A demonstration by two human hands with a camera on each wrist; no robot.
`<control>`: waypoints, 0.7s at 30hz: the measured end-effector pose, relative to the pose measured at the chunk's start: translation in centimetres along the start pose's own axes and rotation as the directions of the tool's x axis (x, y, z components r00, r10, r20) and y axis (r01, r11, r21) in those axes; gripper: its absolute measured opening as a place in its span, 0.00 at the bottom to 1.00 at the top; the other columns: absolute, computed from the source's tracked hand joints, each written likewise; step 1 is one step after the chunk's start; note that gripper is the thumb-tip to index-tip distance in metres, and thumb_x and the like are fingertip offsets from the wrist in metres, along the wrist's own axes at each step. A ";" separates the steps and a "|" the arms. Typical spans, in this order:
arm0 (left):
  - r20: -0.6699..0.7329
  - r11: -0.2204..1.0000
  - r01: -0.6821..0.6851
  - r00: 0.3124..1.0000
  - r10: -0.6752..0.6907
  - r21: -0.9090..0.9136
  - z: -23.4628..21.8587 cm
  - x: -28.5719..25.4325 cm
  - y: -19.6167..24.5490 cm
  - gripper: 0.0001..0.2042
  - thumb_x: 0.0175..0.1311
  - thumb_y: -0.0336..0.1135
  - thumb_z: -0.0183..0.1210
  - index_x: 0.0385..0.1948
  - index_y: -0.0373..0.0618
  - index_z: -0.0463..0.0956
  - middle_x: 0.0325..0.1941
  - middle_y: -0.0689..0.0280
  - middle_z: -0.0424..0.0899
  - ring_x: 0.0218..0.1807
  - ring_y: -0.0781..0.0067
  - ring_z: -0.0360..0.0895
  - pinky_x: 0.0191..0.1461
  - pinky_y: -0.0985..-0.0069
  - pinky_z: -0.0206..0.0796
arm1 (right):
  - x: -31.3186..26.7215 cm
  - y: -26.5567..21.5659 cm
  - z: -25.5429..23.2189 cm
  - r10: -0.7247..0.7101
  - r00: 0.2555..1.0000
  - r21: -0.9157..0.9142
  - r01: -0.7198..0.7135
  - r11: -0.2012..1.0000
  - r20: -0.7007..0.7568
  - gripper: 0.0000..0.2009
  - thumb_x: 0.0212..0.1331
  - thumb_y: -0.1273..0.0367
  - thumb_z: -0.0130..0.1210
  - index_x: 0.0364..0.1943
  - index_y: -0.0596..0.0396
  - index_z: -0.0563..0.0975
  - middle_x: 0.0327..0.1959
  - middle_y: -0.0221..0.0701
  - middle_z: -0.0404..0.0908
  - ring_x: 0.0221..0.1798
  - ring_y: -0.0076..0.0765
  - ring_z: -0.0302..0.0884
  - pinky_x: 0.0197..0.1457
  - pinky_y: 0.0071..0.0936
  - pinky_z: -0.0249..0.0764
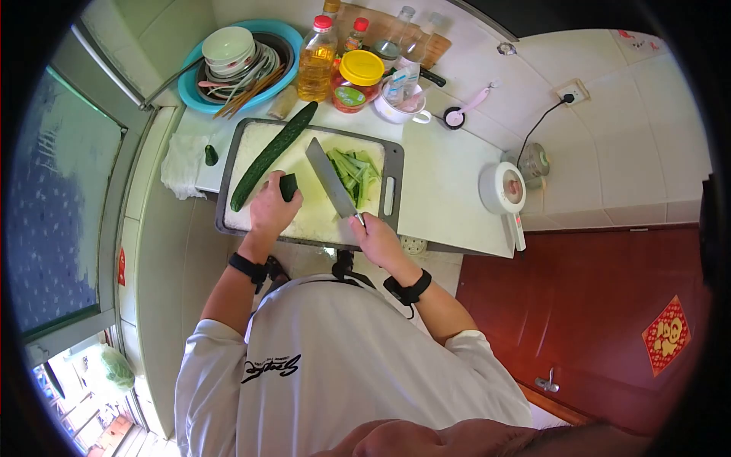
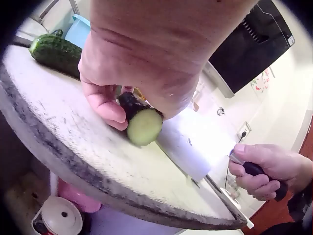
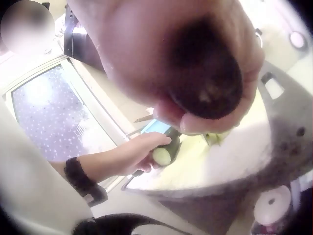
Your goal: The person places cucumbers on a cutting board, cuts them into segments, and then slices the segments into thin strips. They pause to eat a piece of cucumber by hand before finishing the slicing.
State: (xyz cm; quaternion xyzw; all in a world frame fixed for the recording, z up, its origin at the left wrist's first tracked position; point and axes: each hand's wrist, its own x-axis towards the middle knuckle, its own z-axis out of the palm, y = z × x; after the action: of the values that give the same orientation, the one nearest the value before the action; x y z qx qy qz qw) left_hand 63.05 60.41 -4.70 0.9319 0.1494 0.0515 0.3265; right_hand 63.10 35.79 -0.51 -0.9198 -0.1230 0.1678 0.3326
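A short cucumber piece point(image 1: 288, 187) is gripped by the left hand point(image 1: 274, 206) over the cutting board point(image 1: 251, 221); its pale cut face point(image 2: 145, 127) shows in the left wrist view. The right hand point(image 1: 378, 238) holds a knife point(image 1: 332, 177) by its dark handle point(image 2: 254, 170), the wide blade lying between the piece and a pile of cut cucumber strips point(image 1: 354, 175). A long whole cucumber point(image 1: 274, 155) lies across the board's left side. In the right wrist view the right hand point(image 3: 195, 63) hides most of the blade.
Behind the board stand a blue basin point(image 1: 187, 85) of bowls, an oil bottle point(image 1: 316, 61), a yellow-lidded jar point(image 1: 358, 80) and a white cup point(image 1: 400, 110). A cucumber end point(image 1: 211, 155) lies left of the board. A white pot point(image 1: 500, 187) sits far right.
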 end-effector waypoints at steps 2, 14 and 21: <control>0.042 0.998 0.035 0.999 -0.033 -0.048 0.6 0.2 1.1 0.26 0.56 0.46 0.62 0.56 0.49 0.67 0.41 0.46 0.82 0.41 0.42 0.82 0.45 0.53 0.75 | 0.5 0.7 -0.2 -0.007 1.000 -0.005 0.007 1.000 -0.003 0.23 0.70 0.53 0.46 0.32 0.62 0.74 0.27 0.53 0.79 0.32 0.64 0.78 0.36 0.53 0.72; 0.064 0.994 0.089 0.994 -0.086 -0.060 1.8 1.5 3.7 0.28 0.58 0.52 0.62 0.57 0.48 0.67 0.44 0.49 0.82 0.45 0.44 0.82 0.47 0.55 0.75 | 2.2 1.2 -2.1 0.034 0.999 0.016 -0.034 0.999 0.016 0.23 0.70 0.52 0.46 0.33 0.62 0.75 0.29 0.53 0.80 0.34 0.63 0.78 0.38 0.51 0.73; -0.417 0.926 -0.376 0.847 0.330 -0.033 -4.3 2.1 6.3 0.14 0.58 0.35 0.65 0.45 0.50 0.78 0.41 0.63 0.80 0.40 0.58 0.77 0.44 0.57 0.69 | -0.1 -1.1 -3.9 -0.056 0.998 -0.148 0.059 0.987 0.027 0.20 0.68 0.53 0.49 0.35 0.59 0.73 0.25 0.50 0.79 0.31 0.61 0.80 0.36 0.51 0.74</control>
State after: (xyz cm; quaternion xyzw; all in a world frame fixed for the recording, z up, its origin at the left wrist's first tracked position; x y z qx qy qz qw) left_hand 65.80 58.96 2.55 0.8924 0.0363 0.3102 0.3258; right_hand 64.42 34.32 3.04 -0.9362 -0.1655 0.1591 0.2663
